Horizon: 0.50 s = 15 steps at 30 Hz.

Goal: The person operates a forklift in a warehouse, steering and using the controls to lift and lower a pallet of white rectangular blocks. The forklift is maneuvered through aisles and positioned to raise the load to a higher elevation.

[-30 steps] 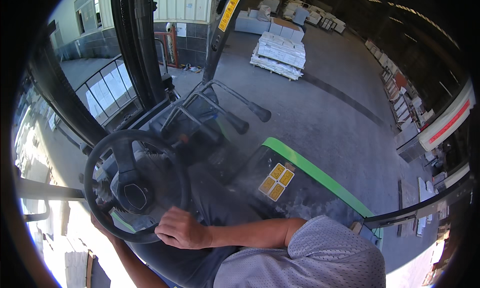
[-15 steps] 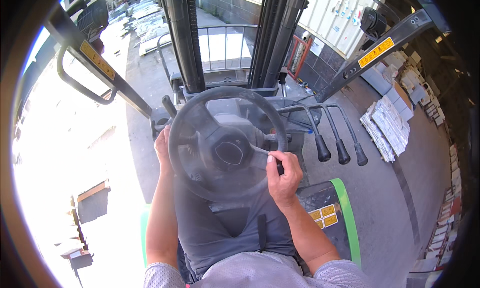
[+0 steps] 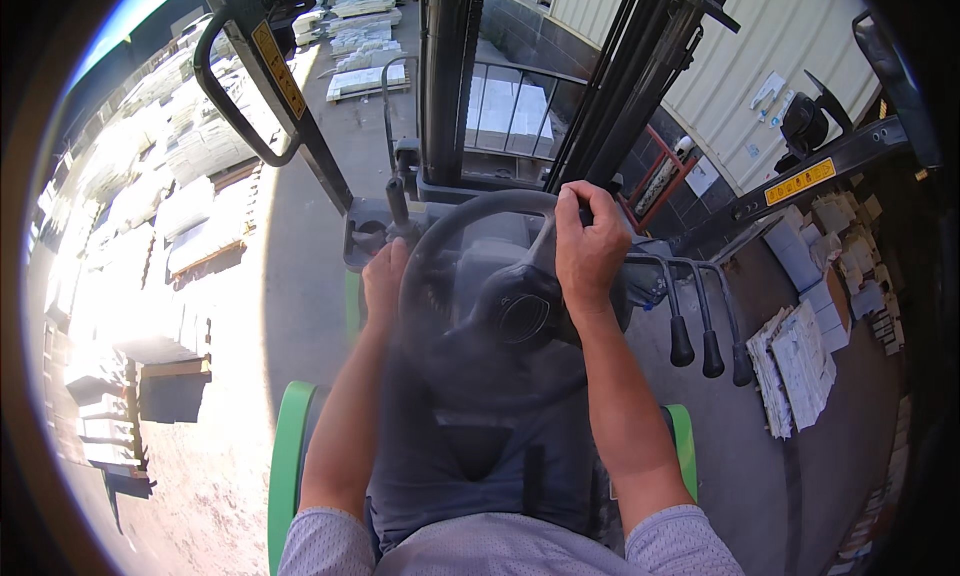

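The black steering wheel (image 3: 478,214) of a forklift is in front of my lap. My right hand (image 3: 592,246) is closed on its upper right part, with the fingers curled over and the thumb on top. Left of the wheel, my left hand (image 3: 383,281) has its fingers drawn together beside the base of a short upright black lever (image 3: 397,201). Whatever those fingers hold is hidden. Three black-knobbed control levers (image 3: 711,356) stand to the right of the wheel, with neither hand on them.
Ahead, the dark mast (image 3: 443,86) frames a load guard (image 3: 508,106) with a pale stack beyond. A metal-clad wall (image 3: 690,86) and red frame (image 3: 663,181) stand ahead right. White slab stacks (image 3: 205,221) line the left; another pale slab stack (image 3: 795,366) sits right.
My right hand has moved up and around from the wheel's lower right, and the wheel has turned counterclockwise. My left hand stays beside the lever. The surroundings have shifted in view.
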{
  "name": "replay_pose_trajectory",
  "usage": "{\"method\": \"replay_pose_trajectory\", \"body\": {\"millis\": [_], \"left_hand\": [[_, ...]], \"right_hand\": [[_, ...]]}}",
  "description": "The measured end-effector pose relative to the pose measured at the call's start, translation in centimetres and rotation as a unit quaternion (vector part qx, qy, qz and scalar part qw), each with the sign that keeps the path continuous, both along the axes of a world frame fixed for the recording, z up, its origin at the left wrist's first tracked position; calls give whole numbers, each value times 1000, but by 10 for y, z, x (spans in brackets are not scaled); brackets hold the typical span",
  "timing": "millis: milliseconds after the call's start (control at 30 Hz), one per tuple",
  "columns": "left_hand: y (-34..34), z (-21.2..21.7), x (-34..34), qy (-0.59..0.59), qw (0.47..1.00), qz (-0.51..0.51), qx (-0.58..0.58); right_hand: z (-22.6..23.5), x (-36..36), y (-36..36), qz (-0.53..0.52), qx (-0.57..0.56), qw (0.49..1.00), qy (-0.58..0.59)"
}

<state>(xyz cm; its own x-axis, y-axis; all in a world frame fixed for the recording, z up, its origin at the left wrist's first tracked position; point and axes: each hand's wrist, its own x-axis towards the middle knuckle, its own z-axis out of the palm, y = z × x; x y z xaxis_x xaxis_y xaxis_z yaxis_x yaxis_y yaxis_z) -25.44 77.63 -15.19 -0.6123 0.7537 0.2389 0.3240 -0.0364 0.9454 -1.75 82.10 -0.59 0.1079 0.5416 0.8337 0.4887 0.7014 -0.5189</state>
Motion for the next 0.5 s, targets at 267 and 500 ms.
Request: {"method": "replay_pose_trajectory", "body": {"millis": [267, 500], "left_hand": [[59, 5, 25, 22, 999, 25, 20], [108, 9, 21, 20, 999, 30, 11]], "right_hand": [[0, 50, 46, -1, -72, 997, 20], [0, 31, 104, -14, -65, 998, 24]]}}
